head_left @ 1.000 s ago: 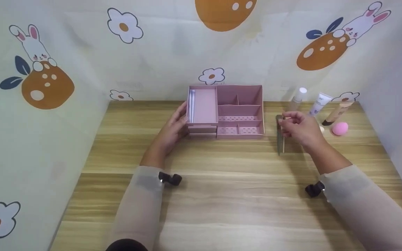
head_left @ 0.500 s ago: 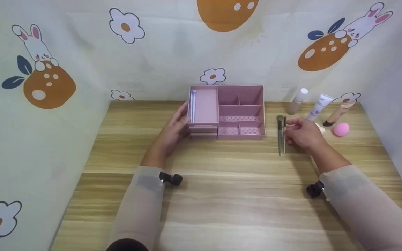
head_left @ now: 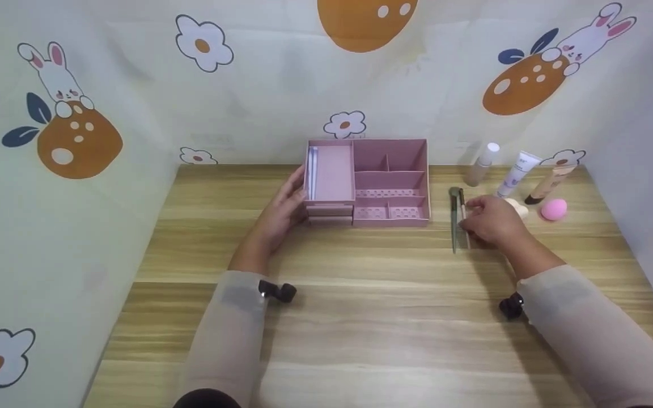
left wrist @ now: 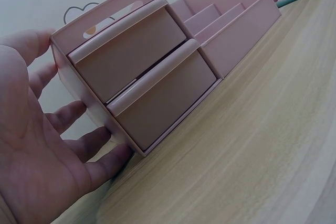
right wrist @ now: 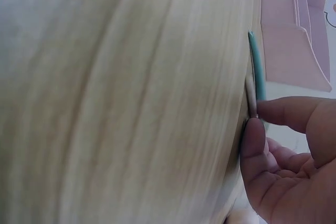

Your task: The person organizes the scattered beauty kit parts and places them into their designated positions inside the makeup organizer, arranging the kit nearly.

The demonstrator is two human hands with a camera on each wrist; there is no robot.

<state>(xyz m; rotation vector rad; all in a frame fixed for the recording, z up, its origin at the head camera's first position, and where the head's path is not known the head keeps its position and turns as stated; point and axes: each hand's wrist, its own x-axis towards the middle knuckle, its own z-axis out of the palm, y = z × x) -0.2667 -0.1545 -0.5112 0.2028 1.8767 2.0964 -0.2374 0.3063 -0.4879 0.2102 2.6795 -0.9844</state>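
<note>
A pink desk organizer (head_left: 331, 175) stands at the back of the table, with a tray top, divided compartments and two drawers (left wrist: 163, 95). My left hand (head_left: 279, 220) rests against its left side, the fingers (left wrist: 97, 142) extended along the wall in the left wrist view. To the right of the organizer, a green-handled makeup brush (head_left: 454, 226) lies on the table. Beside it is a thinner makeup brush (head_left: 467, 241) with a pale handle. My right hand (head_left: 494, 221) pinches this thinner brush between thumb and forefinger, seen closely at its handle (right wrist: 251, 93) in the right wrist view.
Behind my right hand are a white-capped bottle (head_left: 479, 167), a white tube (head_left: 516, 175) and a beige tube (head_left: 547, 187). A pink makeup sponge (head_left: 554, 209) sits right of a cream one (head_left: 517, 208), which my hand partly covers. A patterned wall (head_left: 275, 85) rises behind the table.
My right hand has drawn slightly down and back from the brush tops. The thin brush's lower end has swung right, away from the green one. My left hand stays put.
</note>
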